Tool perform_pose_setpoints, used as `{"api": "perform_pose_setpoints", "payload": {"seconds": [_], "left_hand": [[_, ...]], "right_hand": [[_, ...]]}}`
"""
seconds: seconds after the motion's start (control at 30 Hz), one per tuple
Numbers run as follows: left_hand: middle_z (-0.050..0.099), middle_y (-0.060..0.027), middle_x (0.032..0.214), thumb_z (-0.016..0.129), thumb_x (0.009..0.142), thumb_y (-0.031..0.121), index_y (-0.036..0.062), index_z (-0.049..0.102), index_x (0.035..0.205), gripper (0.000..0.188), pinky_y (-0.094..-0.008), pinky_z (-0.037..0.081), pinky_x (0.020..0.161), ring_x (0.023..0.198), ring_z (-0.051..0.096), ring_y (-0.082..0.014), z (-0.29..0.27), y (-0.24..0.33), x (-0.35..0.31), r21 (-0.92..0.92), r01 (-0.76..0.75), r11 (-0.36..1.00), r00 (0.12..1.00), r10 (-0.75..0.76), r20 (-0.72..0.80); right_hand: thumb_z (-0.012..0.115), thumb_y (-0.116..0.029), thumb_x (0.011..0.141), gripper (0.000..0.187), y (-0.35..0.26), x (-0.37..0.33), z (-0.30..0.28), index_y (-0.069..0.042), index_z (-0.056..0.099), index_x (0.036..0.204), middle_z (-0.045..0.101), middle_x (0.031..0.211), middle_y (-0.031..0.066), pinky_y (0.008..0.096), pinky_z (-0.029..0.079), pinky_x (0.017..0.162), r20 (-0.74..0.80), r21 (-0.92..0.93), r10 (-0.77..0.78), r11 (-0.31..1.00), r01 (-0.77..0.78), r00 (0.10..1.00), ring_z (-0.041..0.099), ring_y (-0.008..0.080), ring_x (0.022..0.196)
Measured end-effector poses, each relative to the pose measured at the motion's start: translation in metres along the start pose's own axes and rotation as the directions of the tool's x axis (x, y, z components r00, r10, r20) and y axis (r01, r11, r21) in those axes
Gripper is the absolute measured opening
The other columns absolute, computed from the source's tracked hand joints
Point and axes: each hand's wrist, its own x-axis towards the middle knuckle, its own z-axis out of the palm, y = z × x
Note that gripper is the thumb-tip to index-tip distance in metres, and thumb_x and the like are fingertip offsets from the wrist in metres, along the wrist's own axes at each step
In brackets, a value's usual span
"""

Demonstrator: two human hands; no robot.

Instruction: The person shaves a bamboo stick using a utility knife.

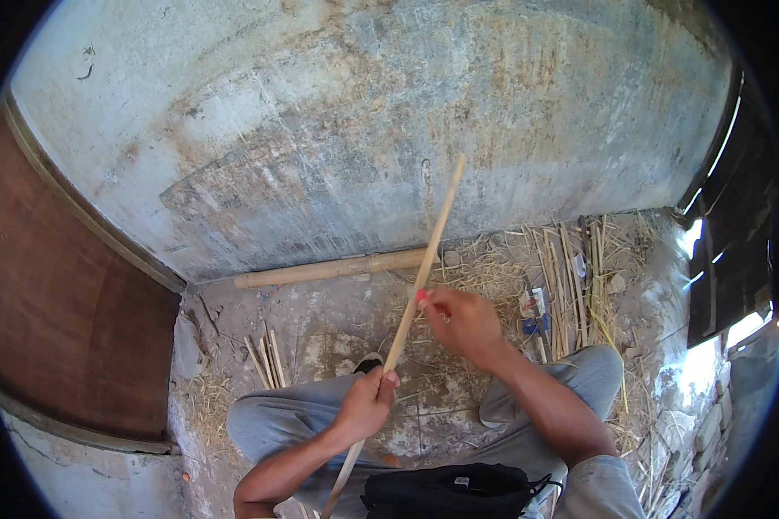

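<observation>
A long, pale bamboo strip [442, 214] slants across the middle, from near my lap up in front of the wall. My left hand [368, 405] is wrapped round its lower part, above my bent left leg. Close to the strip's middle is my right hand [466, 325], its fingers curled in. A small red thing [421, 296] shows at those fingertips, against or just beside the strip. What it is I cannot make out, since the fingers hide most of it.
A thick bamboo pole [329, 270] lies along the foot of the stained wall [320, 138]. Several thin strips [571, 285] and loose shavings lie at the right, by a blue and white packet [537, 311]. More strips [267, 359] are beyond my left knee. A black bag [446, 493] rests in my lap.
</observation>
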Motion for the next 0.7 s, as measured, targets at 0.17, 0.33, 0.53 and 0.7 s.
{"api": "perform_pose_setpoints", "payload": {"seconds": [0.17, 0.33, 0.53, 0.7], "left_hand": [[0.045, 0.0015, 0.060, 0.044, 0.106, 0.027, 0.0026, 0.056, 0.092, 0.030, -0.0293, 0.036, 0.050, 0.054, 0.041, -0.0074, -0.001, 0.007, -0.013, 0.016, 0.015, 1.000, 0.999, -0.016, 0.050], [0.046, 0.0006, 0.061, 0.046, 0.105, 0.026, 0.0028, 0.056, 0.093, 0.028, -0.0300, 0.037, 0.051, 0.055, 0.043, -0.0081, -0.007, 0.018, -0.015, 0.042, 0.028, 0.999, 0.999, -0.030, 0.037], [0.046, 0.0001, 0.061, 0.046, 0.106, 0.025, 0.0026, 0.056, 0.094, 0.027, -0.0293, 0.037, 0.051, 0.055, 0.043, -0.0076, -0.017, 0.007, -0.032, 0.033, 0.012, 0.999, 1.000, -0.013, 0.014], [0.047, 0.0004, 0.060, 0.046, 0.106, 0.024, 0.0024, 0.056, 0.094, 0.027, -0.0283, 0.037, 0.050, 0.055, 0.043, -0.0069, -0.023, 0.002, -0.057, 0.017, 0.091, 0.996, 0.996, -0.092, 0.020]], "right_hand": [[0.065, -0.029, 0.092, 0.019, 0.008, 0.024, -0.026, -0.011, 0.062, 0.088, 0.066, 0.066, 0.0090, 0.0445, 0.053, 0.056, 0.031, -0.108, 0.212, 0.972, -0.208, 0.977, 0.068, 0.0331, 0.063], [0.066, -0.030, 0.092, 0.021, 0.003, 0.027, -0.028, -0.010, 0.062, 0.087, 0.065, 0.065, 0.0097, 0.0454, 0.052, 0.056, 0.011, -0.054, 0.219, 0.974, -0.218, 0.976, 0.067, 0.0342, 0.062], [0.066, -0.030, 0.092, 0.021, -0.002, 0.026, -0.022, -0.010, 0.062, 0.087, 0.064, 0.064, 0.0097, 0.0448, 0.052, 0.055, -0.025, -0.006, 0.131, 0.991, -0.131, 0.991, 0.067, 0.0338, 0.061], [0.066, -0.029, 0.092, 0.019, -0.006, 0.018, -0.015, -0.011, 0.063, 0.088, 0.065, 0.066, 0.0095, 0.0448, 0.052, 0.055, 0.044, -0.058, 0.045, 0.997, -0.043, 0.998, 0.067, 0.0329, 0.061]]}}
